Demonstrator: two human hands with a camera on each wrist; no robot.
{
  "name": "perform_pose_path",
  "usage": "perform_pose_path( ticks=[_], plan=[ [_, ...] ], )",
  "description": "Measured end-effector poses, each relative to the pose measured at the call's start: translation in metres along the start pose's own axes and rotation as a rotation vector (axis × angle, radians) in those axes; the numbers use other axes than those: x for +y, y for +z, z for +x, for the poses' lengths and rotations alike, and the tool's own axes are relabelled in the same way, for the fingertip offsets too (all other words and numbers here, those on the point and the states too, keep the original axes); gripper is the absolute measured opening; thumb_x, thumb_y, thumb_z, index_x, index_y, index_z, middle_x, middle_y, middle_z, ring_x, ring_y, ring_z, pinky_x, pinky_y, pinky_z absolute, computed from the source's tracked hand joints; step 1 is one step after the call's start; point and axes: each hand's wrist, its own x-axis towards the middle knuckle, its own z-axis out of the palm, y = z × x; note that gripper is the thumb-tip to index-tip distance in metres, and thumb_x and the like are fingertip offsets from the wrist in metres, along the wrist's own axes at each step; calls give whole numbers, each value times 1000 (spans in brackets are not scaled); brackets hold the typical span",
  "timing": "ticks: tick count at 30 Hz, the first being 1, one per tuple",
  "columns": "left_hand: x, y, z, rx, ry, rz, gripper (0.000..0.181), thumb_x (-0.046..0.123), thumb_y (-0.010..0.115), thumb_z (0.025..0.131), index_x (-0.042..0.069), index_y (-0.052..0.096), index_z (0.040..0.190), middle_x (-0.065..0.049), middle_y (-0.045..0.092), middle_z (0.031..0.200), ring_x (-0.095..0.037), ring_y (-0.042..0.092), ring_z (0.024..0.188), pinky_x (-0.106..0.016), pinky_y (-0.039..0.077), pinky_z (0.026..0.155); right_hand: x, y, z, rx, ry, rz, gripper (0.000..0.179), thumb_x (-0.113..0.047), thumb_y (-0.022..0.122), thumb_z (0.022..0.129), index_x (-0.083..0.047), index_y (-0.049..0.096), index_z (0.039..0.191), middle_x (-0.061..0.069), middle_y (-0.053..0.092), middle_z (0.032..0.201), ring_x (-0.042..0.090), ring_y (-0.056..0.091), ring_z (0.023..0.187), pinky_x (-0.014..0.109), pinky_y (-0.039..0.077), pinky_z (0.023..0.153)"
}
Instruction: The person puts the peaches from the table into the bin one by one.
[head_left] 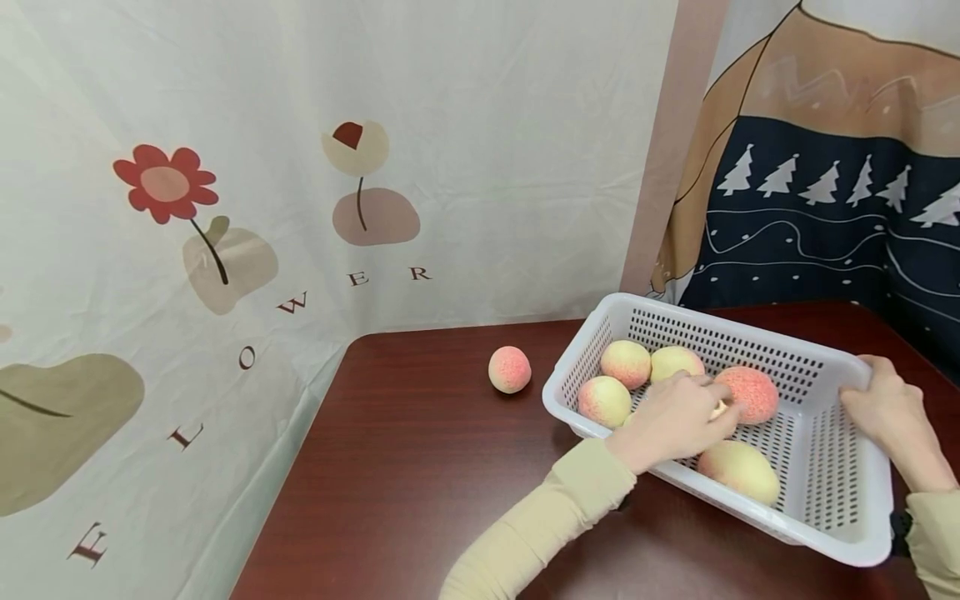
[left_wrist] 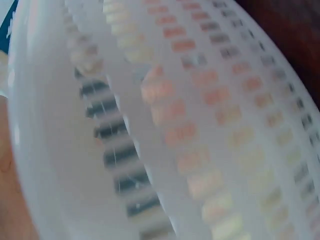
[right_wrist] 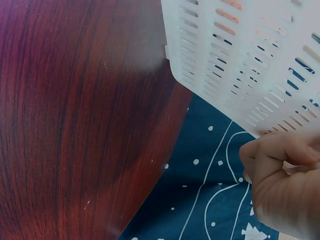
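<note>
A white slotted plastic basket (head_left: 817,533) holds several pink-and-yellow peaches, among them a deep pink peach (head_left: 752,395) and a larger pale yellow one (head_left: 741,472). My left hand (head_left: 678,417) reaches over the near rim, its fingers curled down around a pale peach (head_left: 718,410) that is mostly hidden beneath them. At the right end, my right hand (head_left: 892,408) grips the basket's rim. The right wrist view shows that hand (right_wrist: 285,170) with bent fingers at the basket's edge. In the left wrist view the slotted wall (left_wrist: 150,135) fills the picture, peach colours showing through.
One pink peach (head_left: 509,370) lies on the dark red wooden table (head_left: 420,467), left of the basket. Behind the table hangs a pale cloth (head_left: 487,167) with printed flowers and letters. A dark blue cloth (head_left: 795,233) with white trees hangs at the right.
</note>
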Motion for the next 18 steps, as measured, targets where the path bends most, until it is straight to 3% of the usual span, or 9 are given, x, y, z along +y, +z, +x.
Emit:
perform_pose_path(
  ticks=[4,12,18],
  plan=[
    [-19,-9,-8,38,-57,-13,31,44,40,100,28,66,107,17,66,102,-3,59,89,-12,43,64,0,0,0,3,-2,2,62,-6,34,90,17,6,141,48,31,112,42,58,59,38,51,43],
    [-65,-21,-24,171,-132,16,26,36,48,97,21,68,101,9,69,98,-8,63,96,-21,47,85,1,1,1,8,-7,-4,63,-5,35,89,17,6,141,48,31,113,43,58,60,38,51,42],
    [-102,-27,-38,178,-247,-26,27,36,48,97,18,68,104,3,70,98,-16,63,92,-28,51,70,2,1,2,10,-2,-6,63,-5,35,89,17,7,141,48,31,113,43,58,60,38,50,42]
  ],
)
